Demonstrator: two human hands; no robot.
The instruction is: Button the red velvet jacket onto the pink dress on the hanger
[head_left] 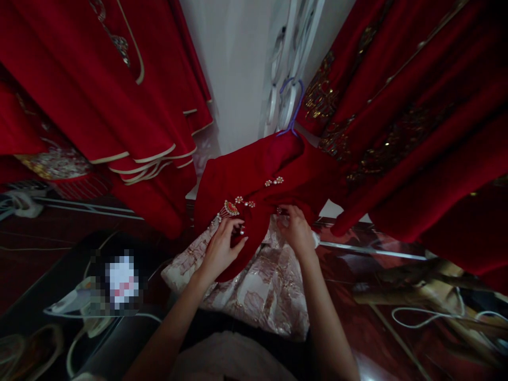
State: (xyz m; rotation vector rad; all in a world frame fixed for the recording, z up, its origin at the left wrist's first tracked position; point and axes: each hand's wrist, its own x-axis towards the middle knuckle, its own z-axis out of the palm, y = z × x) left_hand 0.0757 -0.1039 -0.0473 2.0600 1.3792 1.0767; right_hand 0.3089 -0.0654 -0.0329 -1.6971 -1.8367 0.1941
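A red garment (238,177) with pearl flower clasps (274,181) hangs in front of me on a blue-purple hanger (294,114). A fan-shaped beaded ornament (230,208) sits on its left side. Below it, a pale pink and cream patterned skirt (257,288) spreads towards my lap. My left hand (222,250) rests on the red cloth under the fan ornament, thumb and fingers apart near a small pearl button (242,230). At the garment's right edge, my right hand (296,230) has its fingers bent onto the cloth beside another clasp, its fingertips partly hidden.
Red garments (151,95) with pale piping hang at the left. More red embroidered garments (381,127) hang at the right. White hangers (283,79) hang against the pale wall. A dark surface at lower left holds cables and a blurred-out object (121,280). Wooden pieces (420,291) lie lower right.
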